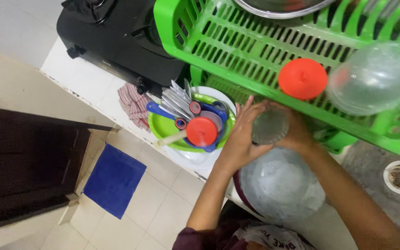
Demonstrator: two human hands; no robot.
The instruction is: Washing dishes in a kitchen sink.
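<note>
A small clear ribbed glass tumbler (pixel 269 126) is clasped between the curled fingers of the left hand (pixel 242 134) and the right hand (pixel 296 132), its round mouth turned toward the camera. It is held just below the front rim of the green slotted plastic dish rack (pixel 255 55), above a large clear plastic bowl (pixel 281 185). Both hands are equally close to it; a round orange plastic lid (pixel 303 78) lies in the rack just beyond.

- Your left hand (pixel 242 134) and right hand (pixel 295 134) are bare, no gloves, rings or watch showing.
- Forearms uncovered too.
- You're wearing a dark maroon top with a pale printed patch.
</note>
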